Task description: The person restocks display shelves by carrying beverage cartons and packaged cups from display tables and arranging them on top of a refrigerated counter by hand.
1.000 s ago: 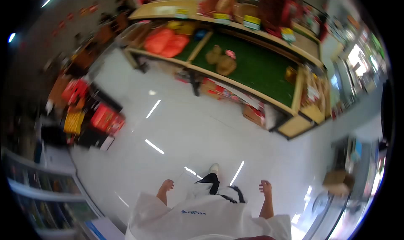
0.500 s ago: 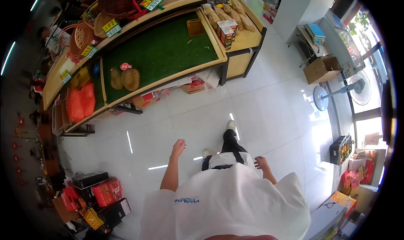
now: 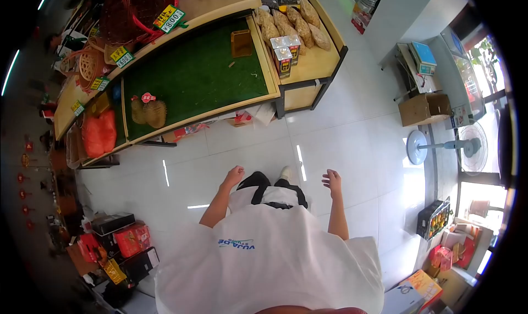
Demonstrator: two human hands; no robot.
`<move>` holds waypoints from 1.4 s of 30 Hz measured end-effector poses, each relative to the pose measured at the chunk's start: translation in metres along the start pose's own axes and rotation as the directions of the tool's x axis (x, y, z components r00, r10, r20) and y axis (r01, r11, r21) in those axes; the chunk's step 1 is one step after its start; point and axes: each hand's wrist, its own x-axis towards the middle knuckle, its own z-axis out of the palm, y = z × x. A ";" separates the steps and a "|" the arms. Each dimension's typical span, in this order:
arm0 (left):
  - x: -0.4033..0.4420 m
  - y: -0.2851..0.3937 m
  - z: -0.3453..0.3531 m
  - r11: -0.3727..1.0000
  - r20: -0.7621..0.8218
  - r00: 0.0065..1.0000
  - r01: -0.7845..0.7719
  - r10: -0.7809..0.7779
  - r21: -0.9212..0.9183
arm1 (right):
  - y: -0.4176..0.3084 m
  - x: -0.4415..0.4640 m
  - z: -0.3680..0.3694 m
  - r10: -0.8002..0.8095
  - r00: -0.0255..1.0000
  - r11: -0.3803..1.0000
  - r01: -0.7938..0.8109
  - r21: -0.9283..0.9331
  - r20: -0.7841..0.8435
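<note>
My left hand hangs over the pale tiled floor with its fingers curled in, and I cannot make out anything in them. To the right, my right hand is held out with its fingers apart and holds nothing. Neither hand touches anything. Ahead of them stands a wooden display stand lined with green turf. On the turf lie two spiky brown fruits with a red tag. A red plastic bag lies in the stand's left section.
Bags of nuts and small boxes sit on the stand's right end. Baskets line its upper shelf. At the right are a cardboard box, a fan and a black crate. Red boxes lie lower left.
The view has swung to the right, bringing the nut bags, fan and crate into sight. My right hand has risen since the last frame, and the feet have changed position.
</note>
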 end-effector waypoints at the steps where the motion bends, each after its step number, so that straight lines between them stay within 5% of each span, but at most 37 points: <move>1: 0.013 0.005 0.001 1.000 -0.002 1.000 0.005 -0.005 -0.006 | -0.018 0.008 0.006 0.000 1.000 1.000 0.000 -0.007 0.003; 7: 0.096 0.041 0.012 0.978 -0.023 0.999 -0.038 0.034 -0.203 | -0.118 0.056 0.063 -0.025 0.989 1.000 0.023 0.015 0.148; 12: 0.162 0.105 0.009 0.876 0.077 0.992 0.124 -0.100 -0.466 | -0.185 0.102 0.111 0.015 0.954 0.978 0.047 -0.201 0.299; 20: 0.241 0.195 -0.026 0.726 0.099 0.991 0.134 -0.091 -0.675 | -0.295 0.178 0.152 0.071 0.942 0.967 0.014 -0.253 0.327; 25: 0.305 0.233 -0.016 0.758 0.002 0.997 -0.054 0.072 -0.651 | -0.358 0.246 0.194 0.066 0.928 0.997 -0.048 -0.058 0.366; 26: 0.327 0.237 -0.006 0.778 -0.190 0.955 -0.296 0.228 -0.555 | -0.348 0.288 0.200 0.082 0.896 0.995 -0.098 0.014 0.436; 27: 0.333 0.263 -0.019 0.881 -0.176 0.967 -0.241 0.184 -0.408 | -0.353 0.309 0.209 0.164 0.862 0.970 -0.231 0.082 0.480; 28: 0.327 0.292 -0.041 0.726 -0.168 0.945 -0.323 0.280 -0.607 | -0.364 0.319 0.218 0.146 0.844 0.971 -0.221 0.087 0.516; 29: 0.366 0.283 -0.007 0.696 -0.472 0.739 -0.649 0.481 -0.307 | -0.351 0.368 0.220 0.179 0.755 0.931 -0.338 0.140 0.631; 30: 0.375 0.294 -0.004 0.815 -0.388 0.885 -0.415 0.259 -0.405 | -0.375 0.343 0.241 0.261 0.868 0.933 -0.339 0.120 0.423; 32: 0.381 0.346 -0.031 0.587 -0.533 0.841 -0.480 0.095 -0.652 | -0.372 0.387 0.258 0.305 0.787 0.912 -0.404 0.073 0.537; 33: 0.405 0.341 -0.009 0.815 -0.694 0.708 -0.477 0.134 -0.329 | -0.381 0.383 0.269 0.220 0.612 0.853 -0.498 0.154 0.760; 34: 0.411 0.345 -0.006 0.840 -0.572 0.819 -0.340 0.044 -0.422 | -0.371 0.406 0.274 0.279 0.636 0.852 -0.510 0.121 0.720; 35: 0.402 0.367 -0.016 0.703 -0.481 0.874 -0.304 -0.062 -0.643 | -0.381 0.402 0.276 0.275 0.521 0.832 -0.550 0.071 0.808; 37: 0.393 0.396 -0.026 0.850 -0.424 0.903 -0.167 -0.073 -0.500 | -0.388 0.409 0.277 0.329 0.507 0.837 -0.547 0.003 0.797; 42: 0.402 0.392 -0.008 0.842 -0.521 0.844 -0.184 -0.129 -0.507 | -0.387 0.444 0.283 0.470 0.335 0.812 -0.527 -0.251 0.816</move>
